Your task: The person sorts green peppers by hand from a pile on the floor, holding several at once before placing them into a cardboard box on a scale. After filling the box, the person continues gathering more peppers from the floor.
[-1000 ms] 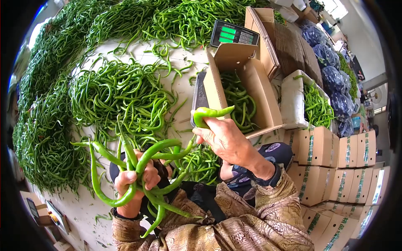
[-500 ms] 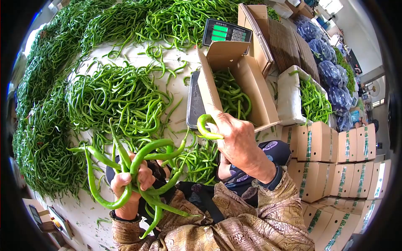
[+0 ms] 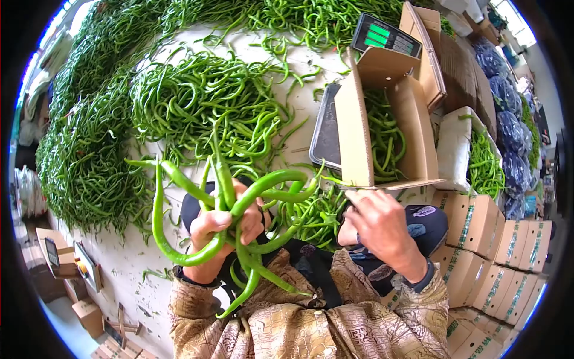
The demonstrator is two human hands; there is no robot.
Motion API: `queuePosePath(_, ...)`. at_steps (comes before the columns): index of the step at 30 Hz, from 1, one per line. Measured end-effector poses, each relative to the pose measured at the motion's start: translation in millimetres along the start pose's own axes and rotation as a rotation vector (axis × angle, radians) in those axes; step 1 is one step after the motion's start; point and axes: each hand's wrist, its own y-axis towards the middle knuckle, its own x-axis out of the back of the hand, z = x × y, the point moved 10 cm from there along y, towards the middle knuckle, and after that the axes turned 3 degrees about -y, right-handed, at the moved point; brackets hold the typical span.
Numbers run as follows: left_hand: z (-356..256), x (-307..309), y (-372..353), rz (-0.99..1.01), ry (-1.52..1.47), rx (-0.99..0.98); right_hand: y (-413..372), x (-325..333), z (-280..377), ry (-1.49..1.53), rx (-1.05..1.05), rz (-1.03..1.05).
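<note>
My left hand (image 3: 226, 224) is closed around a bunch of long green peppers (image 3: 179, 256), whose curved ends spread out on all sides. Just below the near edge of an open cardboard box (image 3: 351, 134), my right hand (image 3: 382, 224) has its fingers loosely apart, with no pepper visible in them. Green peppers (image 3: 384, 140) lie inside the box, which stands on a dark scale platform (image 3: 326, 134). Behind the box is the scale display (image 3: 385, 36), with green lit panels. Loose peppers (image 3: 317, 218) lie on the floor between my hands.
A large pile of peppers (image 3: 203, 102) lies ahead, with more heaped at the left and back. To the right stand a white foam crate (image 3: 453, 146) of peppers, blue plastic bags (image 3: 511, 128) and stacked taped cartons (image 3: 469, 224).
My right hand has drawn back from the box, and the curled pepper it held is no longer in it. The view has shifted, so the scene sits further right. My left hand still holds its bunch.
</note>
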Motion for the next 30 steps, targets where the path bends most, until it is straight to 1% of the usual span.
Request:
queuePosePath(1, 0, 2, 0, -0.019, 0.019, 0.004, 10, 17, 2, 0.110, -0.035, -0.080)
queuePosePath(2, 2, 3, 1, -0.014, -0.029, 0.003, 23, 40, 7, 0.220, -0.073, -0.159)
queuePosePath(4, 3, 2, 4, -0.058, -0.128, 0.006, 50, 68, 35, 0.371, 0.024, -0.252)
queuePosePath(6, 6, 3, 6, -0.059, -0.132, 0.029, 76, 64, 61, 0.472, 0.200, -0.249)
queuePosePath(8, 7, 4, 7, -0.053, -0.091, 0.036, 93, 40, 74, 0.476, 0.310, -0.178)
queuePosePath(9, 5, 4, 6, -0.053, -0.055, 0.019, 99, 35, 74, 0.527, 0.282, -0.184)
queuePosePath(12, 1, 8, 3, -0.136, -0.096, -0.002, 98, 52, 82, 0.483, 0.374, -0.249)
queuePosePath(13, 1, 11, 3, -0.083, -0.062, -0.009, 94, 53, 85, 0.463, 0.406, -0.241)
queuePosePath(16, -4, 7, 1, -0.024, -0.036, -0.046, 89, 57, 89, 0.426, 0.442, -0.215)
queuePosePath(17, -2, 13, 2, -0.078, -0.047, -0.026, 90, 66, 88, 0.416, 0.375, -0.307)
queuePosePath(18, -7, 13, 4, -0.122, -0.029, -0.074, 81, 73, 88, 0.360, 0.308, -0.402)
queuePosePath(20, -10, 13, 5, -0.165, -0.075, -0.098, 59, 82, 88, 0.305, 0.199, -0.560)
queuePosePath(21, -11, 14, 5, -0.164, -0.068, -0.112, 53, 74, 89, 0.417, 0.140, -0.540)
queuePosePath(22, -13, 14, 6, -0.161, -0.060, -0.124, 55, 55, 93, 0.441, 0.151, -0.380)
queuePosePath(24, -13, 14, 6, -0.184, -0.030, -0.127, 52, -10, 96, 0.590, 0.071, 0.068)
queuePosePath(26, -12, 16, 3, -0.241, 0.008, -0.121, 45, -26, 90, 0.707, -0.035, 0.065)
queuePosePath(27, -9, 11, 7, -0.139, -0.052, -0.116, 43, -32, 89, 0.767, -0.089, 0.069)
queuePosePath(30, -13, 13, 5, -0.197, -0.024, -0.152, 43, -7, 100, 0.597, 0.034, -0.150)
